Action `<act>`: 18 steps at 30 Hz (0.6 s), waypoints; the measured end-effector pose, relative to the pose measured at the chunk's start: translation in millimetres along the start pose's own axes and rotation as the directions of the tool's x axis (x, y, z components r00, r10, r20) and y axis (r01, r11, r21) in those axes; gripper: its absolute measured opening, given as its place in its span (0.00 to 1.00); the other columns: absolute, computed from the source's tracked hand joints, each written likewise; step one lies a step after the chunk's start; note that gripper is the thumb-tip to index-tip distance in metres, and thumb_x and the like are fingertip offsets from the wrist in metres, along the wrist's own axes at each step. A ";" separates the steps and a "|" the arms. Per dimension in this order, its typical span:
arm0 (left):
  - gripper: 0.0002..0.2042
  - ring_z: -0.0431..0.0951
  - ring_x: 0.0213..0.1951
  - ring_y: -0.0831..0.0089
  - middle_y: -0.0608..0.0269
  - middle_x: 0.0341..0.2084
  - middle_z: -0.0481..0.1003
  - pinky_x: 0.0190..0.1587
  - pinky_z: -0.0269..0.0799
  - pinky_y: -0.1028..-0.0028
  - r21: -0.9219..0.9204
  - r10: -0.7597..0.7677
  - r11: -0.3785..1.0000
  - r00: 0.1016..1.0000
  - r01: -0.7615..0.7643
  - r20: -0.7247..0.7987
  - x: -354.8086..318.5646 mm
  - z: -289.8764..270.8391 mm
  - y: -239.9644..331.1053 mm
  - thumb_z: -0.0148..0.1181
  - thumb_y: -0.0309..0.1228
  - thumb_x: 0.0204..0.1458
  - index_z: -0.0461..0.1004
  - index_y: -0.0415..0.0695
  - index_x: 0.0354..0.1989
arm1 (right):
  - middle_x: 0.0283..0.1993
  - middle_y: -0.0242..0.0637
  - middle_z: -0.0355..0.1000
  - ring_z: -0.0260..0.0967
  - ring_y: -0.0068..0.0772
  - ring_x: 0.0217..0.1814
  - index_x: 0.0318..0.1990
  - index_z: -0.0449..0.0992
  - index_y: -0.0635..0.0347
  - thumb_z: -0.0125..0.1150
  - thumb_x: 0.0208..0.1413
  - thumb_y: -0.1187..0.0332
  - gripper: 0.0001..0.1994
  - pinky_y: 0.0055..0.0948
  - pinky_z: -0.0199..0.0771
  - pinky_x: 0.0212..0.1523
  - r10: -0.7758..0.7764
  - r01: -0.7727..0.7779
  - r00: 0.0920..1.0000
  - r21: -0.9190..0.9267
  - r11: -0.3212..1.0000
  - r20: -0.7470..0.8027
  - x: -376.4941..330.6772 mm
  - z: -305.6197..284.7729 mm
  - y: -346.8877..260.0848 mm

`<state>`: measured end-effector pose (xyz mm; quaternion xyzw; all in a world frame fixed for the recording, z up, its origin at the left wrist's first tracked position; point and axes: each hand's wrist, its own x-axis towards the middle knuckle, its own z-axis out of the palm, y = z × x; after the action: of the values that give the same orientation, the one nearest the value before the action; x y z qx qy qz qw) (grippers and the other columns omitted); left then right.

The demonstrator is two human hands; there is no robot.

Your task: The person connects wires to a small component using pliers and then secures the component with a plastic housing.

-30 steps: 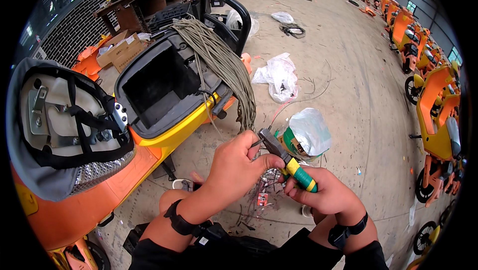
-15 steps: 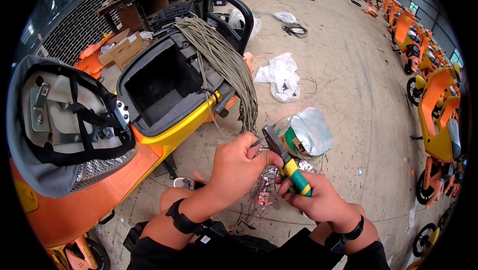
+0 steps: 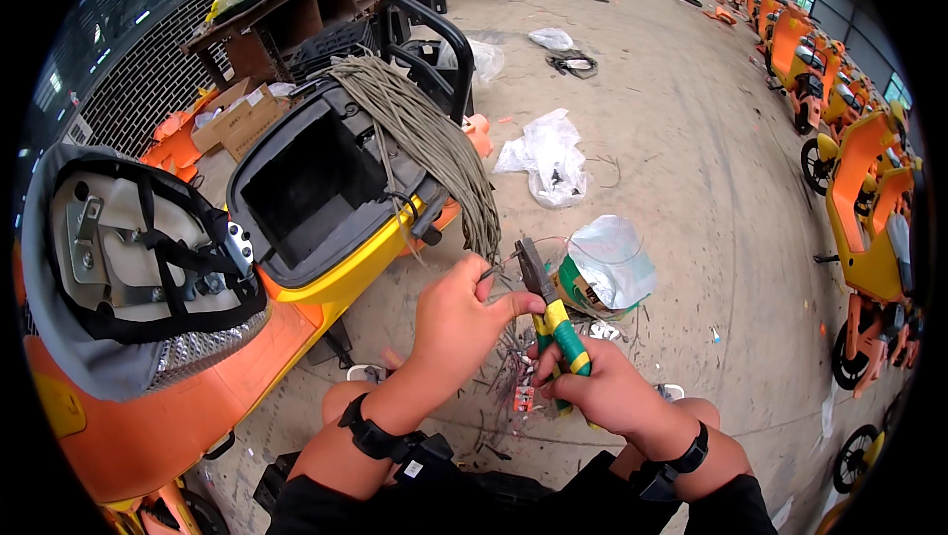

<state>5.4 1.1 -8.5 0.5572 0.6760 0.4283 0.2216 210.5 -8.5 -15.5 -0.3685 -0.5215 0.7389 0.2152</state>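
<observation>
My right hand (image 3: 614,392) is wrapped round the green and yellow handles of combination pliers (image 3: 561,335). The dark metal jaws point up and away from me; whether they are parted is hard to see. Just left of the jaws, my left hand (image 3: 456,323) pinches a thin dark wire (image 3: 489,272), mostly hidden by the fingers. Its thumb reaches across to the pliers near their pivot. Beneath both hands, on the floor, lies a tangle of thin wires with a small red-orange piece (image 3: 523,398) among them.
To my left stands a yellow and orange scooter (image 3: 286,323) with its seat (image 3: 138,273) flipped up, the storage box open and a coil of rope (image 3: 420,140) draped over it. A bucket (image 3: 583,286) with a plastic bag (image 3: 612,259) stands ahead. Parked scooters (image 3: 869,214) line the right.
The pliers have swung more upright and shifted slightly left, their jaws closer to the wire in my left hand. The whole view has shifted a little. Both hands keep their grip.
</observation>
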 end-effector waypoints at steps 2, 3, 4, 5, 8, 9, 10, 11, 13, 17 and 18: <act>0.32 0.60 0.18 0.66 0.60 0.14 0.64 0.23 0.63 0.64 -0.003 0.008 1.000 1.000 -0.008 0.017 -0.2 -0.4 -0.2 0.83 0.49 0.34 0.62 0.41 0.23 | 0.55 0.37 0.69 0.73 0.26 0.40 0.40 0.75 0.65 0.58 0.53 0.83 0.08 0.28 0.75 0.40 -0.019 0.018 1.000 -0.033 0.999 -0.012 -0.7 -1.2 0.2; 0.32 0.60 0.19 0.65 0.60 0.14 0.64 0.23 0.63 0.64 -0.002 0.007 1.000 1.000 -0.007 0.027 -0.6 -1.1 0.5 0.83 0.48 0.34 0.62 0.41 0.23 | 0.55 0.37 0.69 0.73 0.26 0.40 0.40 0.75 0.65 0.58 0.53 0.83 0.08 0.28 0.75 0.40 -0.020 0.019 1.000 -0.038 0.999 -0.014 -1.3 -2.1 -0.6; 0.32 0.60 0.19 0.65 0.60 0.14 0.64 0.23 0.63 0.64 -0.001 0.006 1.000 0.999 -0.006 0.037 -0.9 -2.1 1.2 0.83 0.48 0.34 0.62 0.41 0.23 | 0.55 0.37 0.69 0.73 0.26 0.40 0.41 0.75 0.65 0.58 0.53 0.83 0.08 0.28 0.75 0.41 -0.021 0.020 1.000 -0.042 0.999 -0.016 -2.3 -3.3 -2.4; 0.32 0.60 0.19 0.65 0.59 0.14 0.64 0.23 0.63 0.64 0.001 0.010 1.000 0.999 -0.010 0.047 -1.1 -3.1 1.7 0.83 0.49 0.35 0.62 0.41 0.23 | 0.55 0.37 0.69 0.73 0.27 0.40 0.41 0.75 0.65 0.58 0.53 0.83 0.08 0.28 0.75 0.41 -0.020 0.020 1.000 -0.048 0.999 -0.018 -3.5 -3.7 -4.9; 0.32 0.62 0.18 0.64 0.58 0.14 0.65 0.23 0.63 0.64 0.017 0.025 1.000 0.997 -0.026 0.076 -0.8 -6.5 3.1 0.83 0.49 0.35 0.62 0.41 0.23 | 0.53 0.37 0.71 0.73 0.28 0.42 0.42 0.76 0.65 0.57 0.53 0.83 0.10 0.29 0.75 0.43 -0.040 0.034 0.999 -0.162 0.986 -0.036 -6.8 -1.9 -13.7; 0.32 0.62 0.18 0.64 0.58 0.14 0.65 0.23 0.63 0.64 0.028 0.032 0.999 0.996 -0.034 0.085 -0.6 -7.4 3.4 0.83 0.49 0.35 0.62 0.41 0.24 | 0.52 0.37 0.71 0.73 0.28 0.43 0.42 0.76 0.65 0.57 0.53 0.83 0.10 0.29 0.75 0.44 -0.004 -0.007 0.998 -0.199 0.980 -0.056 -7.9 -1.4 -17.7; 0.32 0.63 0.18 0.64 0.57 0.15 0.66 0.23 0.64 0.64 0.039 0.038 0.998 0.995 -0.042 0.094 -0.4 -8.4 3.9 0.82 0.49 0.36 0.62 0.41 0.24 | 0.51 0.37 0.72 0.73 0.28 0.44 0.42 0.76 0.65 0.56 0.53 0.83 0.10 0.29 0.75 0.45 0.031 -0.048 0.997 -0.235 0.971 -0.077 -9.0 -1.1 -21.6; 0.32 0.61 0.20 0.67 0.60 0.16 0.63 0.24 0.62 0.65 0.040 0.013 0.999 0.995 -0.017 0.100 -0.5 -9.5 6.5 0.83 0.47 0.35 0.61 0.42 0.23 | 0.50 0.37 0.73 0.73 0.28 0.45 0.43 0.76 0.64 0.56 0.53 0.83 0.10 0.29 0.74 0.46 0.064 -0.089 0.993 -0.269 0.959 -0.098 -9.8 -0.8 -23.9; 0.32 0.56 0.23 0.73 0.64 0.17 0.58 0.24 0.59 0.69 0.042 -0.038 0.999 0.993 0.033 0.112 -0.7 -10.1 11.4 0.85 0.42 0.34 0.58 0.43 0.23 | 0.49 0.36 0.73 0.72 0.28 0.47 0.42 0.76 0.64 0.56 0.53 0.83 0.10 0.29 0.74 0.47 0.036 -0.058 0.995 -0.246 0.968 -0.092 -8.7 -1.7 -20.2; 0.31 0.54 0.23 0.76 0.67 0.16 0.56 0.23 0.57 0.70 -0.029 -0.027 0.999 0.997 0.030 0.076 -1.9 -10.5 9.7 0.84 0.37 0.35 0.58 0.42 0.22 | 0.50 0.36 0.73 0.71 0.26 0.49 0.40 0.77 0.63 0.56 0.53 0.83 0.09 0.28 0.73 0.47 0.053 -0.063 0.997 -0.191 0.980 -0.055 -7.4 -1.9 -17.8; 0.30 0.54 0.23 0.78 0.68 0.16 0.56 0.22 0.56 0.70 -0.052 -0.036 0.998 0.998 0.039 0.059 -2.8 -10.4 11.6 0.84 0.35 0.36 0.57 0.42 0.21 | 0.50 0.36 0.73 0.71 0.26 0.49 0.40 0.77 0.63 0.57 0.53 0.83 0.09 0.28 0.72 0.47 0.046 -0.055 0.998 -0.185 0.981 -0.053 -7.3 -0.9 -17.6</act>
<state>4.6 -4.8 6.2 0.5505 0.6679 0.4258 0.2637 214.6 -6.7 3.0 -0.4177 -0.5737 0.6829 0.1736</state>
